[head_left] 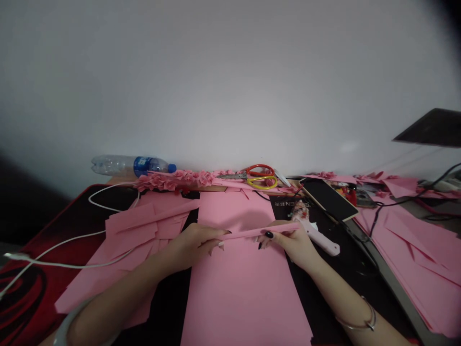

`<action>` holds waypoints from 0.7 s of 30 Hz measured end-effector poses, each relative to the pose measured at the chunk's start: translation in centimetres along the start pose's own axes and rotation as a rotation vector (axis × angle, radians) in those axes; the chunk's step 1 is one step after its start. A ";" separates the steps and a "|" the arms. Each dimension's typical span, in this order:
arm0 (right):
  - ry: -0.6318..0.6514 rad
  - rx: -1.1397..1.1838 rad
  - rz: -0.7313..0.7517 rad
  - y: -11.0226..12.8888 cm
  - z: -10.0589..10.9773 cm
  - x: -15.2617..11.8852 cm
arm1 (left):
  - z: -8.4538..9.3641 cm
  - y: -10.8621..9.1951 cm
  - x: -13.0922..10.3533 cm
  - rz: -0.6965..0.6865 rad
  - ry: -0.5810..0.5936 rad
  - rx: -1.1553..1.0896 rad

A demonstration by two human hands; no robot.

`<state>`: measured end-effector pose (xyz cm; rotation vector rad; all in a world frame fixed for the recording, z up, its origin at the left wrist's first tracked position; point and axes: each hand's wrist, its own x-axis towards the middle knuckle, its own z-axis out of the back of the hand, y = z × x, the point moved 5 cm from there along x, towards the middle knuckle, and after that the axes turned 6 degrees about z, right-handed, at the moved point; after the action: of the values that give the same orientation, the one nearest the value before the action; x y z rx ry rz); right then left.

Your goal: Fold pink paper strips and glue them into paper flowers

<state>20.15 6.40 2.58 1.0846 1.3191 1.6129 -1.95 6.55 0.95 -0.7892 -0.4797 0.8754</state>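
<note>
A narrow strip of pink paper (243, 234) is stretched between my two hands. My left hand (201, 242) pinches its left end between thumb and fingers. Near the other end, my right hand (284, 240), with dark nails, grips the strip, and a short end sticks out past the fingers. Beneath the hands lies a long pink paper sheet (245, 293) on the dark mat. Just beyond my right hand rests a pale pink glue gun (320, 238), its nozzle end smeared and stained.
Cut pink papers (133, 230) lie left under a white cable (79, 265). Behind are paper flowers (201, 179), scissors (261, 176) with red and yellow handles, and a plastic bottle (144, 166) on its side. At right are a phone (329, 198) and a paper stack (414, 259).
</note>
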 end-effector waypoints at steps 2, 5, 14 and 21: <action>-0.059 -0.025 0.014 0.1 0.6 0.1 | 0.2 0.1 -0.1 0.024 0.013 -0.032; -0.151 -0.098 0.047 0.7 1.7 0.3 | 0.7 0.3 -0.2 0.054 0.026 -0.028; -0.093 -0.274 0.113 1.0 2.8 0.3 | 1.7 0.9 -0.3 0.023 -0.019 0.119; -0.199 -0.115 0.122 0.2 2.7 0.1 | 1.0 0.8 -0.4 0.016 -0.060 0.172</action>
<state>22.66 7.39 3.10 1.2401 1.0355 1.6019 -3.23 6.91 0.96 -0.6116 -0.4448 0.9444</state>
